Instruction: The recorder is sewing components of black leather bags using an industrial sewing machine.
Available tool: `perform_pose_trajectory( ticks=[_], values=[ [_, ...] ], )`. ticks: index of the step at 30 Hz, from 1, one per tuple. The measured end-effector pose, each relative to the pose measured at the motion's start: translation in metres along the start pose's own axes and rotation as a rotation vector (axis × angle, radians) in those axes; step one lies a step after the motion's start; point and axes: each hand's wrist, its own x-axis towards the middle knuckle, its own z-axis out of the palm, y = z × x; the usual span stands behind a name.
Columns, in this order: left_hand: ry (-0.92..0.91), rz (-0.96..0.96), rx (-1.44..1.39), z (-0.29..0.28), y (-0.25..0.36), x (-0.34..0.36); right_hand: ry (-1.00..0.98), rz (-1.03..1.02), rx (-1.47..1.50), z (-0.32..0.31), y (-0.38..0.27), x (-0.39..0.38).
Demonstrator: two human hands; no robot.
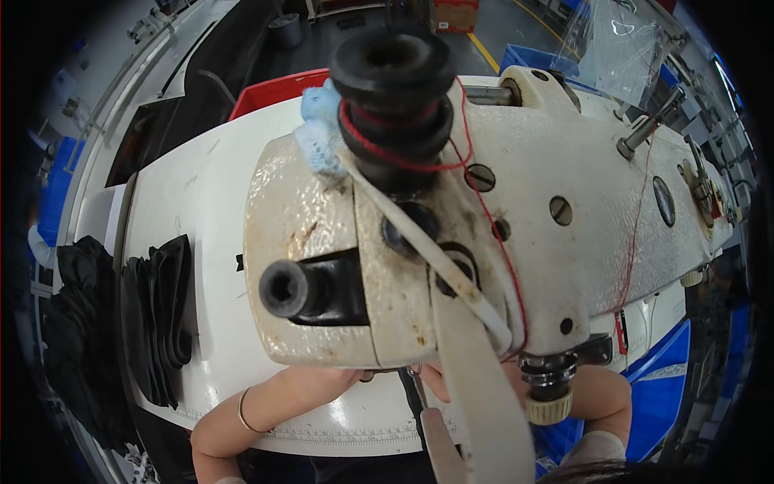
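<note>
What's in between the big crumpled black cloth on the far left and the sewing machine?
In the head view, folded black fabric lies on the white tabletop, between the crumpled black cloth and the sewing machine.

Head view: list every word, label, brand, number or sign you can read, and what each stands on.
None is readable.
Scale along the white table's front edge: too small.
Reddish box at the top: any print too small.
Sewing machine: no legible lettering.
</note>
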Motion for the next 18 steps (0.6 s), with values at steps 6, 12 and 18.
perform_pose_trajectory(
  ticks=[6, 12, 18],
  values=[
    [-0.05, 0.148, 0.102, 0.009, -0.007, 0.0, -0.013, 0.047, -0.013, 0.007, -0.008, -0.006],
    [-0.064, 0.231, 0.147, 0.013, -0.015, -0.004, -0.174, -0.067, -0.159, 0.012, -0.008, -0.005],
    [-0.065, 0.259, 0.161, 0.013, -0.015, -0.005, -0.078, -0.182, -0.191, 0.038, -0.001, -0.022]
  ],
)
